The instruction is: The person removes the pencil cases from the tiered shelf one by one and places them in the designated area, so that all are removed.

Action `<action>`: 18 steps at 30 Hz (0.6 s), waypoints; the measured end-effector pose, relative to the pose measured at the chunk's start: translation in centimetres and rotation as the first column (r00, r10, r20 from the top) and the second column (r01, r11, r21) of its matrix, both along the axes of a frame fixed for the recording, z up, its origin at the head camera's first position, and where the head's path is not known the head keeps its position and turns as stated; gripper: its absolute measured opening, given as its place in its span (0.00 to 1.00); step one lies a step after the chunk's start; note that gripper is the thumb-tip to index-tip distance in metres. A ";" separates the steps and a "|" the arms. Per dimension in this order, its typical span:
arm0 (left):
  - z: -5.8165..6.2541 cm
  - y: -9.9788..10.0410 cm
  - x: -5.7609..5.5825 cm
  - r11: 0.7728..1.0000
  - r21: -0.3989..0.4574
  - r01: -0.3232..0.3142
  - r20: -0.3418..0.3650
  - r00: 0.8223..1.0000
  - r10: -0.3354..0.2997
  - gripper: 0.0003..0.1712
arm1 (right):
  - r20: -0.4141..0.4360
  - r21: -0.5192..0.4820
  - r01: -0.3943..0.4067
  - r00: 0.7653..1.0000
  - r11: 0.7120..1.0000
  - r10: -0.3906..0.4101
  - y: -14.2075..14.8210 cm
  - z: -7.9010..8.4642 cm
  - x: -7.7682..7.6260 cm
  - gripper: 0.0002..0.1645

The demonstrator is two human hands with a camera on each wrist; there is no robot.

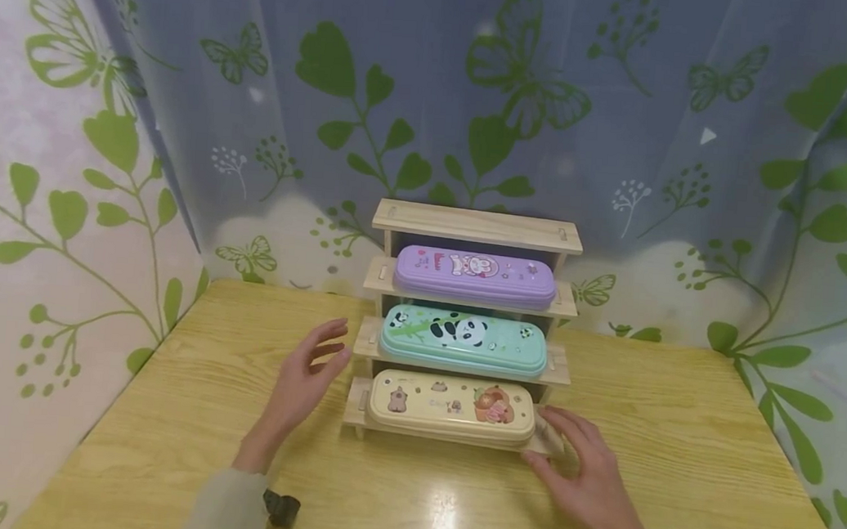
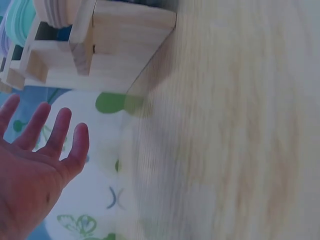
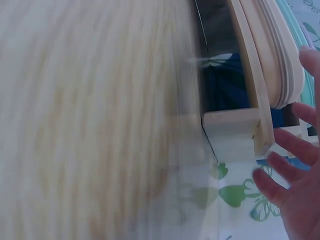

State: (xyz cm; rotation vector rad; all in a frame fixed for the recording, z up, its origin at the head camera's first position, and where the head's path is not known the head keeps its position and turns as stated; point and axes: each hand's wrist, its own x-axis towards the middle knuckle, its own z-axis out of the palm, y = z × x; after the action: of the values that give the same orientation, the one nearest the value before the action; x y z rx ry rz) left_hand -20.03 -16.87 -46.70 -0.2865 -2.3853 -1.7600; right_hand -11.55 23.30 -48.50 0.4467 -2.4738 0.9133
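A light wooden tiered rack carries one pencil case on each of its three lower shelves: cream-yellow at the bottom, mint green with pandas in the middle, purple above. To the left of the rack, my left hand hovers with its fingers spread and nothing held; the left wrist view shows its bare palm. My right hand is at the lower right corner of the rack, fingertips close by the end of the cream-yellow case. In the right wrist view its fingers are spread and lightly bent.
The rack stands on a yellow wood-grain table. A curtain with green leaves and butterflies hangs behind and along both sides. Near the left sleeve is a small black object.
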 end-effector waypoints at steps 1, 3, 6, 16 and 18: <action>-0.1 0.2 -0.2 1.000 0.013 0.005 0.006 1.000 -0.005 0.27 | -0.003 -0.016 0.002 1.000 1.000 -0.002 -0.1 0.0 -0.1 0.38; -0.3 0.6 -0.7 1.000 0.027 0.015 0.010 1.000 -0.015 0.27 | -0.013 -0.044 -0.001 1.000 0.999 0.000 -0.4 0.0 -0.3 0.37; -0.4 1.1 -1.2 0.999 0.040 0.030 0.023 0.999 -0.031 0.27 | -0.024 -0.073 -0.010 1.000 0.997 0.009 -0.7 0.0 -0.6 0.37; -0.6 1.9 -2.3 0.986 0.151 0.064 0.129 0.988 -0.084 0.25 | 0.078 -0.045 0.012 0.997 0.999 -0.009 -1.0 0.1 -1.3 0.43; -0.6 2.1 -2.4 0.982 0.171 0.078 0.132 0.986 -0.101 0.25 | 0.092 -0.049 0.009 0.996 0.999 -0.005 -1.0 0.3 -1.4 0.43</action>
State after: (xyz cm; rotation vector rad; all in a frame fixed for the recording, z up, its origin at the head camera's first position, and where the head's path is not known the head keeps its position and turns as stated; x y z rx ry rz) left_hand -22.45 -14.80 -47.29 -0.2604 -2.3322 -2.0693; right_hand -12.97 22.26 -48.20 0.3871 -2.5268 1.0108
